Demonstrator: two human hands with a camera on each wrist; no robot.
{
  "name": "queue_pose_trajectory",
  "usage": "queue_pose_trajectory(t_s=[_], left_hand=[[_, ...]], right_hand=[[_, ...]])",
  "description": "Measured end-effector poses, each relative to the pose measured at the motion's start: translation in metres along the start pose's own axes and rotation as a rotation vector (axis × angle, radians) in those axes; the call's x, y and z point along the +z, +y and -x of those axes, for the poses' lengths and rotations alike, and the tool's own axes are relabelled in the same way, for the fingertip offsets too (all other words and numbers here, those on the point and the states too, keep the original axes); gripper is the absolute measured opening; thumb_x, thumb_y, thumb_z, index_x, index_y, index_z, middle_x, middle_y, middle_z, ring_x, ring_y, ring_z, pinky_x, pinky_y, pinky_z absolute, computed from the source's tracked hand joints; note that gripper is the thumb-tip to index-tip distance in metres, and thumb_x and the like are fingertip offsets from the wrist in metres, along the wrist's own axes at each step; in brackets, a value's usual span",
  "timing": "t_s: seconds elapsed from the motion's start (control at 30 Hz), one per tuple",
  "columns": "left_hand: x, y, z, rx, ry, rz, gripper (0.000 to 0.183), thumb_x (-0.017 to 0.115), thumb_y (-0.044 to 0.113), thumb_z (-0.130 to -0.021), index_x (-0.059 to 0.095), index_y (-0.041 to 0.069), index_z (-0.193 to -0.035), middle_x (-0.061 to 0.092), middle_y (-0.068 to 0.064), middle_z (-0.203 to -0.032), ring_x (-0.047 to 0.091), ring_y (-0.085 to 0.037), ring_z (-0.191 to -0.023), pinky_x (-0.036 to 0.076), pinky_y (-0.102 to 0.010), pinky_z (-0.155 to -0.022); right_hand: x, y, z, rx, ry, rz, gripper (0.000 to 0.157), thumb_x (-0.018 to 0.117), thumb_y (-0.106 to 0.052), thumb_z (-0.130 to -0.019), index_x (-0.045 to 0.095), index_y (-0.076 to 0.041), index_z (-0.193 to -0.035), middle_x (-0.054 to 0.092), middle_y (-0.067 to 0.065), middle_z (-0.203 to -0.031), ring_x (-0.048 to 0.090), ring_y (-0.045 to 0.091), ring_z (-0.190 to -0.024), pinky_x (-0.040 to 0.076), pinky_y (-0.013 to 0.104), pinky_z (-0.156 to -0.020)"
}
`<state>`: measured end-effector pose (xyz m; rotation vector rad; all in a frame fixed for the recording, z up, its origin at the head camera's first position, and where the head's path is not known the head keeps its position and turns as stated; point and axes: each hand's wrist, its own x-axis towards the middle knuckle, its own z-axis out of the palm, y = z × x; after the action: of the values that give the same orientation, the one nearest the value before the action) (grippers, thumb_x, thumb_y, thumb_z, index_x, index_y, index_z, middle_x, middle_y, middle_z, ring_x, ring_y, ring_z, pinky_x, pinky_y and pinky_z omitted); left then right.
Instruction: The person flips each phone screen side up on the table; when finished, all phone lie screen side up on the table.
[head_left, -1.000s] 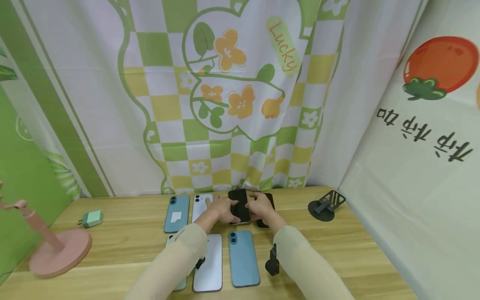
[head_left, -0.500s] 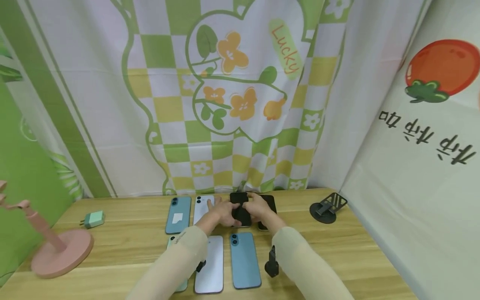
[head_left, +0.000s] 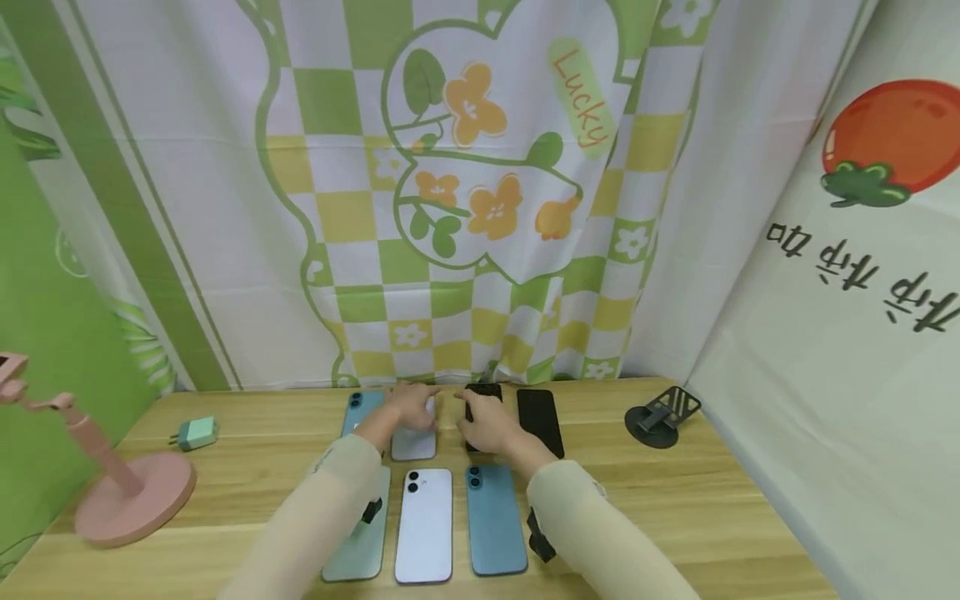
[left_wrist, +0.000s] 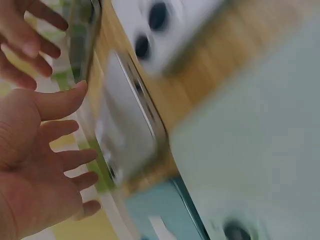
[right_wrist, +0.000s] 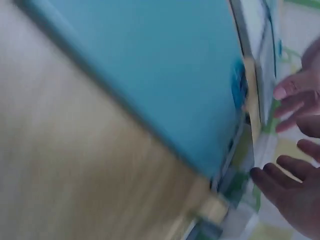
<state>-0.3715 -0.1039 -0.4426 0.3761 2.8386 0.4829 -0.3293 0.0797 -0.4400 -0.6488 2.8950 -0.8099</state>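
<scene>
My left hand (head_left: 411, 406) is over the upper part of a white phone (head_left: 414, 446) in the back row, its fingers spread. In the left wrist view that hand (left_wrist: 40, 160) holds nothing, and the phone (left_wrist: 125, 110) lies apart from the fingers. My right hand (head_left: 487, 427) covers much of a dark phone (head_left: 487, 390); whether it touches it I cannot tell. Its fingers look extended with nothing between them in the right wrist view. A black phone (head_left: 538, 417) lies right of it, and a blue phone (head_left: 366, 403) partly behind my left arm.
In the front row lie a pale green phone (head_left: 354, 550), a white phone (head_left: 425, 533) and a blue phone (head_left: 497, 525). A pink stand (head_left: 135, 500) and a green charger plug (head_left: 198, 433) are at the left. A black folding stand (head_left: 660, 417) sits at the right, before the curtain.
My left hand has left the dark phone and moved left over the white one. The right hand has shifted left across the dark phone, uncovering the black phone. The view has shifted slightly.
</scene>
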Motion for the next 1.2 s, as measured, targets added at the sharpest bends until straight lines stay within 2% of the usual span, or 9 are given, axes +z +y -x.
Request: queue_pose_trajectory(t_s=[0.03, 0.1, 0.17, 0.2, 0.43, 0.8, 0.97, 1.07, 1.2], left_hand=[[-0.002, -0.005, 0.000, -0.009, 0.004, -0.014, 0.073, 0.076, 0.020, -0.090, 0.046, 0.012, -0.157, 0.052, -0.016, -0.158, 0.032, -0.054, -0.152, 0.021, -0.076, -0.123], [-0.004, -0.014, 0.002, -0.026, 0.002, -0.020, 0.074, 0.078, 0.018, -0.088, 0.048, 0.009, -0.155, 0.052, -0.018, -0.158, 0.033, -0.053, -0.152, 0.025, -0.072, -0.124], [-0.005, -0.020, 0.003, -0.027, -0.007, 0.006, 0.076, 0.080, 0.016, -0.086, 0.048, 0.006, -0.154, 0.051, -0.020, -0.158, 0.033, -0.053, -0.152, 0.028, -0.068, -0.125], [-0.006, -0.022, 0.003, -0.023, -0.016, 0.021, 0.077, 0.081, 0.014, -0.085, 0.048, 0.005, -0.154, 0.050, -0.021, -0.158, 0.034, -0.052, -0.152, 0.030, -0.067, -0.125], [-0.008, -0.032, 0.005, -0.056, -0.072, 0.106, 0.089, 0.087, 0.012, -0.079, 0.044, 0.007, -0.157, 0.043, -0.024, -0.161, 0.033, -0.047, -0.154, 0.035, -0.062, -0.123], [-0.008, -0.040, 0.005, -0.078, -0.052, 0.053, 0.087, 0.087, 0.022, -0.081, 0.046, 0.010, -0.157, 0.039, -0.024, -0.164, 0.031, -0.047, -0.155, 0.032, -0.063, -0.125], [-0.009, -0.036, 0.004, -0.049, -0.028, 0.034, 0.082, 0.087, 0.018, -0.080, 0.050, 0.007, -0.153, 0.048, -0.023, -0.159, 0.039, -0.047, -0.151, 0.037, -0.059, -0.124], [-0.009, -0.037, 0.004, -0.049, 0.004, 0.072, 0.074, 0.079, 0.005, -0.080, 0.053, 0.005, -0.150, 0.053, -0.021, -0.155, 0.046, -0.044, -0.146, 0.043, -0.056, -0.120], [-0.010, -0.039, 0.002, -0.067, 0.068, 0.162, 0.069, 0.061, -0.007, -0.078, 0.057, 0.003, -0.146, 0.055, -0.021, -0.153, 0.052, -0.041, -0.139, 0.048, -0.055, -0.114]], right_hand=[[0.005, -0.003, 0.000, -0.045, -0.019, 0.034, 0.050, 0.060, -0.012, -0.102, 0.051, -0.004, -0.151, 0.076, 0.023, -0.103, 0.072, 0.035, -0.085, 0.062, 0.044, -0.079], [0.014, -0.009, -0.002, -0.111, -0.055, 0.083, 0.050, 0.062, -0.014, -0.102, 0.052, -0.006, -0.150, 0.074, 0.018, -0.126, 0.073, 0.030, -0.110, 0.061, 0.041, -0.096], [0.022, -0.014, -0.003, -0.147, -0.084, 0.130, 0.050, 0.065, -0.017, -0.101, 0.054, -0.007, -0.149, 0.062, 0.014, -0.148, 0.062, 0.030, -0.135, 0.053, 0.044, -0.113], [0.025, -0.016, -0.004, -0.148, -0.107, 0.138, 0.051, 0.067, -0.019, -0.101, 0.054, -0.008, -0.149, 0.056, 0.015, -0.155, 0.058, 0.031, -0.141, 0.051, 0.044, -0.115], [0.038, -0.024, -0.011, -0.115, -0.174, 0.194, 0.056, 0.073, -0.028, -0.098, 0.057, -0.011, -0.148, 0.052, 0.016, -0.158, 0.054, 0.030, -0.145, 0.048, 0.042, -0.119], [0.046, -0.031, -0.019, -0.060, -0.219, 0.236, 0.059, 0.075, -0.029, -0.096, 0.056, -0.012, -0.150, 0.042, 0.016, -0.166, 0.047, 0.031, -0.151, 0.042, 0.043, -0.124], [0.046, -0.032, -0.019, -0.042, -0.241, 0.225, 0.061, 0.073, -0.027, -0.097, 0.053, -0.011, -0.152, 0.036, 0.016, -0.169, 0.042, 0.029, -0.154, 0.039, 0.042, -0.126], [0.048, -0.033, -0.020, -0.039, -0.246, 0.254, 0.061, 0.072, -0.029, -0.099, 0.051, -0.011, -0.153, 0.037, 0.014, -0.169, 0.041, 0.028, -0.155, 0.039, 0.041, -0.127], [0.050, -0.034, -0.019, -0.038, -0.245, 0.305, 0.064, 0.070, -0.032, -0.099, 0.048, -0.010, -0.155, 0.037, 0.013, -0.169, 0.041, 0.027, -0.155, 0.039, 0.040, -0.126]])
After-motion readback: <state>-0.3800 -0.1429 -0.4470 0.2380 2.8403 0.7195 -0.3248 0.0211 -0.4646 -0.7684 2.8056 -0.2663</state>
